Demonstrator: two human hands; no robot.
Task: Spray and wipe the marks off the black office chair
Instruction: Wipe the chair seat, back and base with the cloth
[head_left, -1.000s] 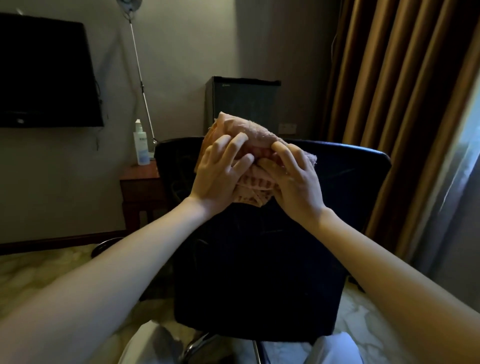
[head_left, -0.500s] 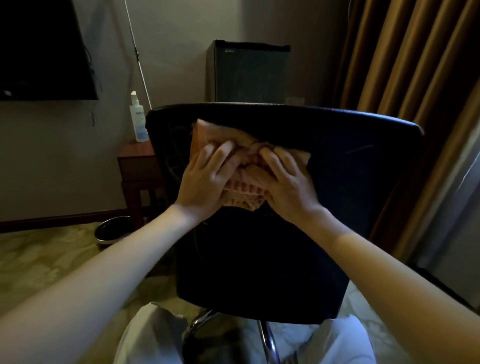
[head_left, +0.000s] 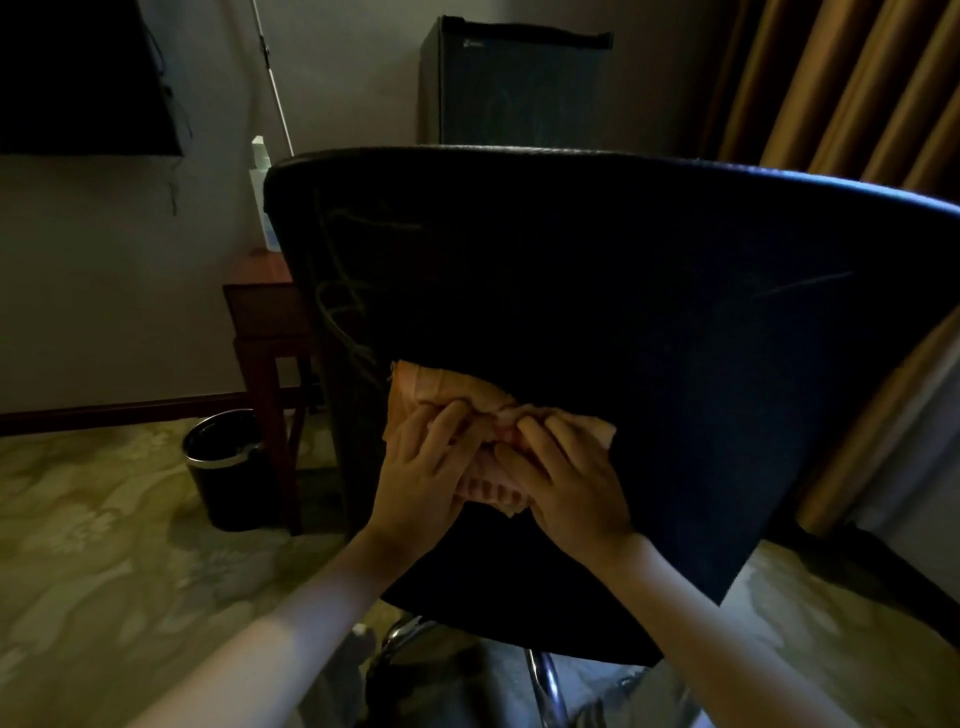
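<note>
Both hands flat on peach cloth (head_left: 498, 441), pressing it against black office chair (head_left: 597, 338) backrest, low-centre: left hand (head_left: 423, 478), right hand (head_left: 571, 486), fingers spread, fingertips nearly meeting. Faint scribble marks (head_left: 343, 291) on backrest, up-left of cloth.

Chairs: one black chair (head_left: 597, 322) is filling the middle of the view
Cloths: one orange cloth (head_left: 441, 395) is lying against its back
Hands: two are showing; left hand (head_left: 421, 480); right hand (head_left: 574, 488)
Bottles: one spray bottle (head_left: 260, 192) is standing on the table
Tables: one side table (head_left: 262, 306)
Bins: one bin (head_left: 223, 467)
Fridges: one small fridge (head_left: 514, 88)
Screens: one wall screen (head_left: 83, 78)
</note>
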